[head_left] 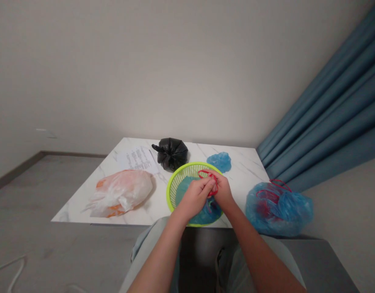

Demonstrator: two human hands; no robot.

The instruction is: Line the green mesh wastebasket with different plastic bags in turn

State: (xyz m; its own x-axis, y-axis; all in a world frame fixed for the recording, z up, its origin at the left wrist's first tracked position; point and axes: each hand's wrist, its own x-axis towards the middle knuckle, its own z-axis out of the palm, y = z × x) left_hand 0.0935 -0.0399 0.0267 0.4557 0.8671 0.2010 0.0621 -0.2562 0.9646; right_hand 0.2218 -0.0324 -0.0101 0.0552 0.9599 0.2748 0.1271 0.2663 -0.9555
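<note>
My left hand (194,197) and my right hand (221,188) meet above a lime-green mesh basket (170,194). Both are closed with fingers pinched on a red drawstring (203,172), which loops up between them. Inside the basket lies a blue plastic bag (202,218), bunched up under my hands; what it holds, if anything, is mostly hidden. My wrists and fingers cover part of the basket and bag.
On the white marbled table (74,209) are a white plastic bag (123,191) with orange showing, a printed sheet (140,159), a tied black bag (173,154) and a crumpled blue bag (221,161). Right of the table sits a full blue bag (289,215), near a curtain (321,134).
</note>
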